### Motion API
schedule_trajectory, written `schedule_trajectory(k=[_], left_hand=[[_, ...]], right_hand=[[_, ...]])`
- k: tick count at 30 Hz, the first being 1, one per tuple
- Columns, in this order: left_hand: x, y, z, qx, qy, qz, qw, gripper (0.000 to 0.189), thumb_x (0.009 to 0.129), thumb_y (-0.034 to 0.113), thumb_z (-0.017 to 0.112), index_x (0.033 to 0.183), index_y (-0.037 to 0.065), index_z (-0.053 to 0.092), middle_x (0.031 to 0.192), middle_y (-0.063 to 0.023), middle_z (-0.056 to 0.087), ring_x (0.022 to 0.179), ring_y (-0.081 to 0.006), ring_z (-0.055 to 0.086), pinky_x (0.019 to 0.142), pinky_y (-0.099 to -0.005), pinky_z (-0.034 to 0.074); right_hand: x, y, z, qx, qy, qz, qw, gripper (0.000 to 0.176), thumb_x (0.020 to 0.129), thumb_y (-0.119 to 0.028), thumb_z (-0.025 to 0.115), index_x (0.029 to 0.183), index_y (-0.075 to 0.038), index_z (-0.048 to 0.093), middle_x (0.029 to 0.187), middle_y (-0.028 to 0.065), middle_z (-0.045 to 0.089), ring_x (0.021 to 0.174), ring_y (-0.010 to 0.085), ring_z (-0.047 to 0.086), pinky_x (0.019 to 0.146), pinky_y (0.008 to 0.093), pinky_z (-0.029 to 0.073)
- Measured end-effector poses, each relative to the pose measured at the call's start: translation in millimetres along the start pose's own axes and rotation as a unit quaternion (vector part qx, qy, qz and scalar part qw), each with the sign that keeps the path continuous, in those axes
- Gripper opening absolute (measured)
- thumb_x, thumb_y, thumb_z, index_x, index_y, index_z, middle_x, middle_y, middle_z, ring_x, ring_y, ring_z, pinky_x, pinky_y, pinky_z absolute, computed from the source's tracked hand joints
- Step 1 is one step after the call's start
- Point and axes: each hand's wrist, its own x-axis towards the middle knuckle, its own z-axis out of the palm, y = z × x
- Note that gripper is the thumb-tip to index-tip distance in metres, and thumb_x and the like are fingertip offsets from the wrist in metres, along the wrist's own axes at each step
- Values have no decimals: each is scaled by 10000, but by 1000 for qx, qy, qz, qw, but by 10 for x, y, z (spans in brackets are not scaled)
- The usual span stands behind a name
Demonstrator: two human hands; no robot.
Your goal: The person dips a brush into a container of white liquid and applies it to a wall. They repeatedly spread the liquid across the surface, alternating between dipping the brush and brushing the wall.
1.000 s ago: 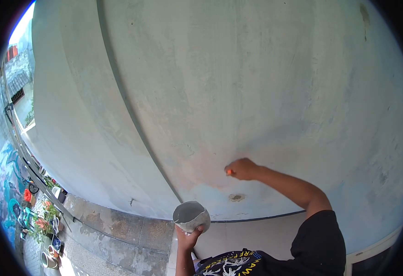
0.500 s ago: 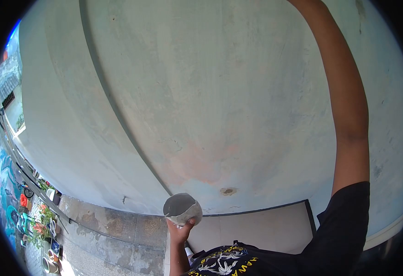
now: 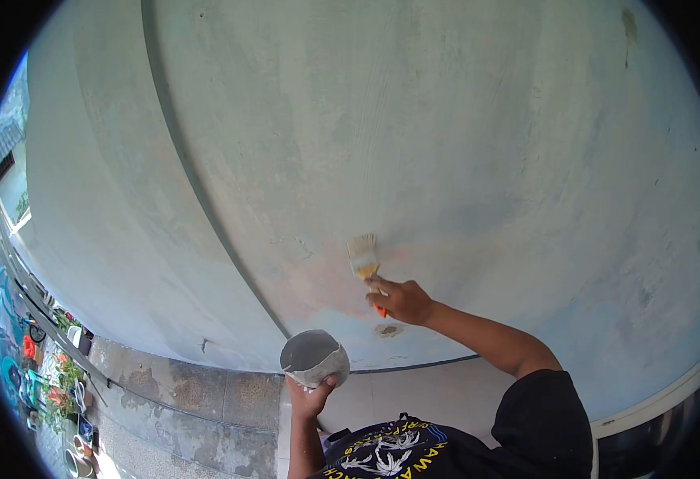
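My left hand (image 3: 311,397) grips a round grey bowl (image 3: 318,359) with an uneven, rough rim, holding it up at the lower middle of the view; greyish content shows inside. My right hand (image 3: 404,302) is wrapped around the handle of a paintbrush (image 3: 363,257), whose end shows orange below the fingers. The brush's pale bristles point upward against the wall (image 3: 446,176), to the upper right of the bowl. Pinkish and bluish patches mark the pale wall around the bristles, and a chipped hole (image 3: 389,330) lies just below the right hand.
A vertical ridge (image 3: 182,148) runs down the wall on the left. Below it lies a weathered concrete floor (image 3: 174,391), beside lighter tiles (image 3: 414,389). Potted plants (image 3: 66,375) and a bicycle (image 3: 36,329) stand at the far left, near a metal railing (image 3: 42,307).
My right arm has come down from above the top edge, bringing the paintbrush into view against the lower wall. The bowl in my left hand has stayed nearly in place.
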Motion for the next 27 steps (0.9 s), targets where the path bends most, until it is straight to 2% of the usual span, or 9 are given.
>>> schedule_trajectory(k=[5,10,11,12,14,18,20,22,27], left_hand=[[-39,-53,-34,1,6,-12,1000,670,678,308,832,1190,-20,550,1095,-109,634,1000,-208,602,879,-357,483],[-26,-141,-59,16,-10,-16,1000,805,686,427,833,1261,-15,485,1153,-99,585,1059,-214,561,907,-366,454],[-25,-132,-55,15,-10,-15,1000,805,686,427,833,1261,-15,485,1153,-99,585,1059,-214,561,907,-366,454],[-12,-124,-54,17,-15,-10,1000,811,685,433,834,1265,-14,484,1156,-101,584,1062,-215,561,908,-365,454],[-10,-122,-63,21,-19,-4,1000,818,684,438,834,1268,-14,482,1159,-103,584,1064,-216,561,910,-365,454],[-28,-151,-63,23,-14,-8,1000,829,686,439,831,1284,-10,473,1179,-105,577,1081,-222,556,919,-368,453],[-45,-119,-72,27,-21,-18,999,834,685,439,831,1289,-8,469,1186,-105,573,1089,-225,554,923,-371,452],[-42,-118,-48,19,-10,-5,1000,843,682,444,833,1291,-9,465,1189,-105,571,1093,-227,553,924,-372,452],[-29,-182,-36,-6,15,-1,1000,725,680,331,846,1231,-12,522,1131,-109,614,1034,-217,590,907,-362,471]], right_hand=[[-221,428,160,198,-153,146,957,172,875,-205,638,1010,-99,648,1012,126,669,852,310,650,760,406,507],[876,643,-1635,111,-222,174,953,192,896,-139,638,1058,-39,667,994,124,690,907,233,642,854,364,494],[1129,524,-2044,65,-186,175,965,187,897,-123,642,1052,-21,665,1005,118,696,909,224,647,869,353,500],[1268,610,-2256,-2,-69,97,993,168,893,-205,661,969,-55,663,835,103,676,724,214,600,734,353,483],[1638,470,-2889,-111,45,51,992,182,909,-143,645,1062,-44,656,995,89,700,903,199,655,867,332,509],[2008,216,-3578,-263,244,-103,928,124,917,-107,618,1021,-43,641,987,78,682,878,210,662,802,318,529],[2054,250,-3543,-294,304,-161,892,107,917,-88,605,976,-7,642,958,89,671,834,227,661,763,316,535],[1971,547,-3144,-290,245,-49,924,178,886,-98,649,1062,-112,632,1079,31,678,971,190,665,812,316,543],[1289,426,-1422,-187,192,-53,962,145,774,-48,705,862,-110,609,1141,-1,634,1083,221,642,736,294,614]])
